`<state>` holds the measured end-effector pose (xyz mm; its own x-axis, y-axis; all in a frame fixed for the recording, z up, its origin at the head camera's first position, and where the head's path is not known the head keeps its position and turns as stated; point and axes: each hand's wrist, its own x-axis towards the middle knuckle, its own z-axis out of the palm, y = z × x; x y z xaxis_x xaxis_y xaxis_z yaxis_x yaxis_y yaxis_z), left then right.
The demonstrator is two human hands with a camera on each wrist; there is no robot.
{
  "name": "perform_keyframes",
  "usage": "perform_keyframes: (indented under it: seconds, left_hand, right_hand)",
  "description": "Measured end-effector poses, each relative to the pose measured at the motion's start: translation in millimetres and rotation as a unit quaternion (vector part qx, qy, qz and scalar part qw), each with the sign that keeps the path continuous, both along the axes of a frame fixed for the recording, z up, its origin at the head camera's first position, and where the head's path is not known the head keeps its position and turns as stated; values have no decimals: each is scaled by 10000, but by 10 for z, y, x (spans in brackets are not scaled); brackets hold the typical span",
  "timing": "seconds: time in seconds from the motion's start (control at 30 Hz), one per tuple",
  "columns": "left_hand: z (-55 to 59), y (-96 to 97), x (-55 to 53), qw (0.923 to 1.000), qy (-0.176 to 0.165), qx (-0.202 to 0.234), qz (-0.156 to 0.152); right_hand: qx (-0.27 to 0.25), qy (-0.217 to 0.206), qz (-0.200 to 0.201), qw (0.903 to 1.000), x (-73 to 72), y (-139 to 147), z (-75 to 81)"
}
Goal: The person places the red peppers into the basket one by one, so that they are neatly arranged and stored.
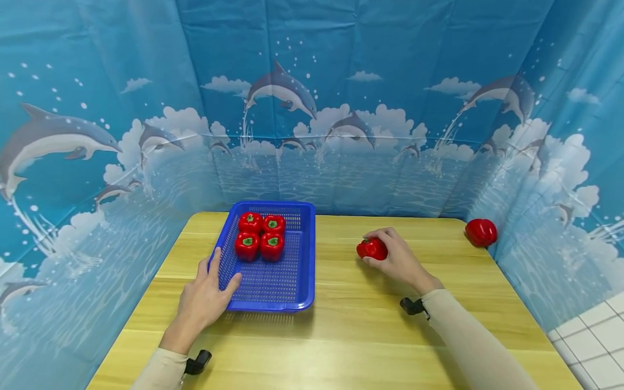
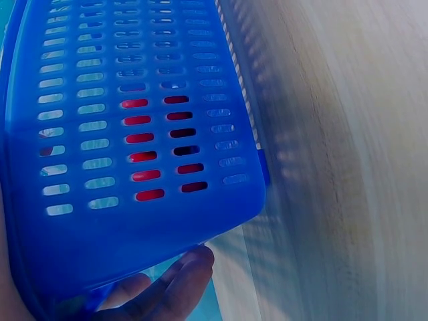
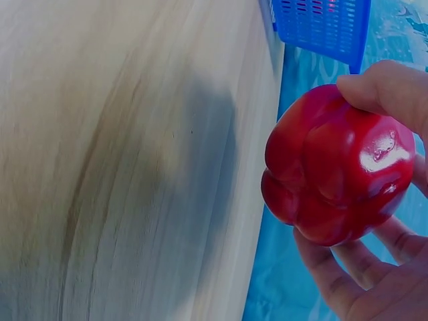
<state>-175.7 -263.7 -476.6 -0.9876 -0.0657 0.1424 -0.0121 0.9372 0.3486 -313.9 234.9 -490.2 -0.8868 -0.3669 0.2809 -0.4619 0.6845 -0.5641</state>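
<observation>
A blue plastic basket (image 1: 299,271) with slotted walls sits on the left part of the table, and several red bell peppers (image 1: 272,247) with green stems stand grouped in its far left part. My left hand (image 1: 207,295) holds the basket by its left rim, thumb over the inside and fingers along the outer wall. In the left wrist view red shows through the slots of the basket wall (image 2: 134,234). To the right of the basket, my right hand (image 1: 397,260) grips another red bell pepper (image 3: 334,167) between thumb and fingers, its lobed bottom facing the wrist camera.
One more red bell pepper (image 1: 481,233) lies at the table's far right corner. The wooden table (image 1: 351,346) spans the space between the hands. A blue dolphin-print curtain (image 1: 341,179) hangs behind the table and at both sides. White tiles (image 1: 599,336) show at the lower right.
</observation>
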Motion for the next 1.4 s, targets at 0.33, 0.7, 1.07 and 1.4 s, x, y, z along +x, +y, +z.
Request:
perform_keyframes:
  seconds: [0.33,0.7,1.07,1.4]
  left_hand:
    - [10,-6,5,10000,-5,25,-7]
    - [0,-7,2,10000,-82,30,2]
    - [-14,4,5,10000,5,70,-10]
    - [-11,3,-1,10000,26,16,-32]
  right_hand:
    - [-84,68,168,9998,52,-90,46]
    - [-53,131,281,9995,79,-190,75]
    - [-161,105,403,9990,121,-293,121]
    - [-200,303,523,9980,155,-394,171]
